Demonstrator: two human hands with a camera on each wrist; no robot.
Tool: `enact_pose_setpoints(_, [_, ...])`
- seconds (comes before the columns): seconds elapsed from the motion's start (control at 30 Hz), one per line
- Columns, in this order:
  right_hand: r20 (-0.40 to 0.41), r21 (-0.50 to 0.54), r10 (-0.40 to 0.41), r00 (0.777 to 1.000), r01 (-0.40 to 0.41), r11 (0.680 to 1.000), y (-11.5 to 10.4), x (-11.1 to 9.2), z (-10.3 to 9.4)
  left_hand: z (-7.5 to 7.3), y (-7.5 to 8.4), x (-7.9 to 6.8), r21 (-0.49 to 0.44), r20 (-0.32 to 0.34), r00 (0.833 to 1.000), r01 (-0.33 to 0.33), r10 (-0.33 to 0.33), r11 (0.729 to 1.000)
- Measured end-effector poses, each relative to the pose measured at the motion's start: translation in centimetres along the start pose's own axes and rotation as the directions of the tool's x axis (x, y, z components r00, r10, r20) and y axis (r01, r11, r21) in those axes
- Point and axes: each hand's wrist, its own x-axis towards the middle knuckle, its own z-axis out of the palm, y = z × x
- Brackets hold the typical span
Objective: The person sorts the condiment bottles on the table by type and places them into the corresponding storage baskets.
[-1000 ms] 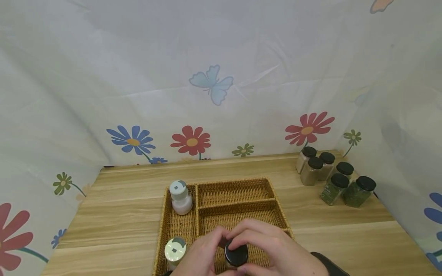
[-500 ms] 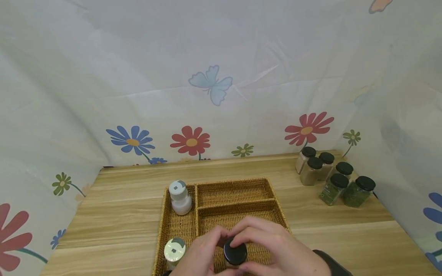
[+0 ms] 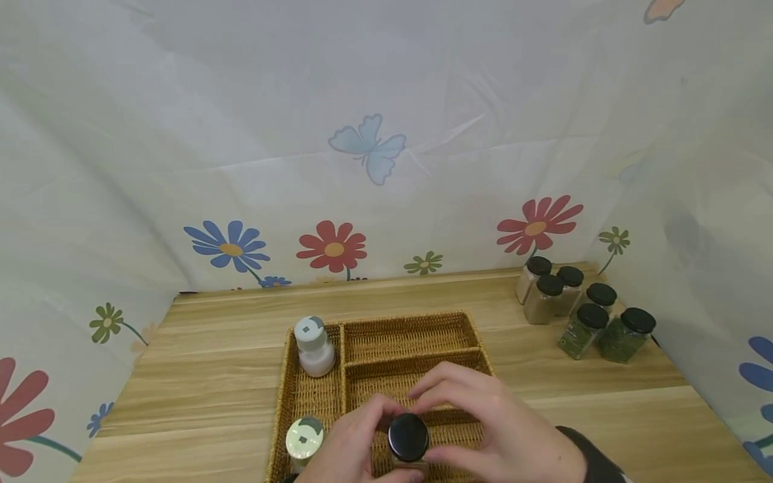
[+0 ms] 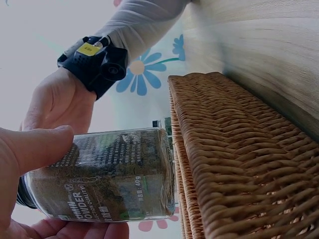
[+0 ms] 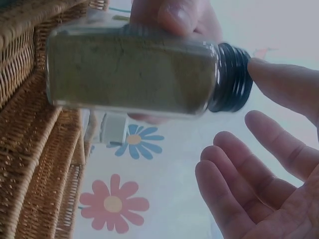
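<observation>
My left hand (image 3: pixel 353 439) grips a clear, square spice jar (image 4: pixel 114 174) of brown powder by its body, thumb on one side and fingers on the other. The label partly reads "POWDER" and "40g". On top of the jar sits a ridged black lid (image 3: pixel 408 437). Around that lid, my right hand (image 3: pixel 489 419) has its fingers spread. In the right wrist view its thumb (image 5: pixel 284 84) is at the lid's edge, while the other fingers are loosely bent and apart from it. The jar is upright above the near part of the wicker tray (image 3: pixel 417 355).
Two white-powder bottles stand in the tray's left compartment: a white-capped bottle (image 3: pixel 315 349) at the back and a pale-green-capped one (image 3: pixel 304 439) in front. Several black-lidded spice jars (image 3: pixel 582 329) are grouped at the table's back right. Flower-printed cloth (image 3: pixel 417 168) walls the table (image 3: pixel 199 376).
The right hand's fingers have come off the lid and spread wider, leaving its top uncovered. The left hand still holds the jar, which has shifted slightly left.
</observation>
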Motion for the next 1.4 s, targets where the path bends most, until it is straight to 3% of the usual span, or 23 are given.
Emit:
enact_pose_setpoints(0.37, [-0.104,-0.129,-0.068,0.992,0.054,0.990,2.4,0.4,-1.9,-0.1,0.2,-0.1,0.003,0.014,0.999,0.043,-0.043,0.999])
enact_pose_setpoints(0.53, [-0.158,-0.227,-0.003,0.987,-0.033,0.973,3.9,0.2,-3.3,-0.2,0.3,0.0,-0.011,0.027,0.998,0.062,-0.062,0.998])
enact_pose_setpoints(0.77, [-0.251,-0.385,0.059,0.966,-0.156,0.910,6.9,-0.2,-5.4,-0.3,0.4,0.0,-0.004,0.032,0.996,0.083,-0.083,0.997])
enact_pose_setpoints(0.9, [-0.283,-0.433,0.055,0.958,-0.178,0.884,8.5,-0.5,-6.2,-0.3,0.4,0.0,-0.008,0.034,0.996,0.088,-0.088,0.996])
enact_pose_setpoints(1.4, [-0.376,-0.592,0.118,0.919,-0.336,0.733,13.5,-1.9,-8.2,-0.3,0.2,-0.1,-0.007,0.033,0.996,0.083,-0.083,0.997])
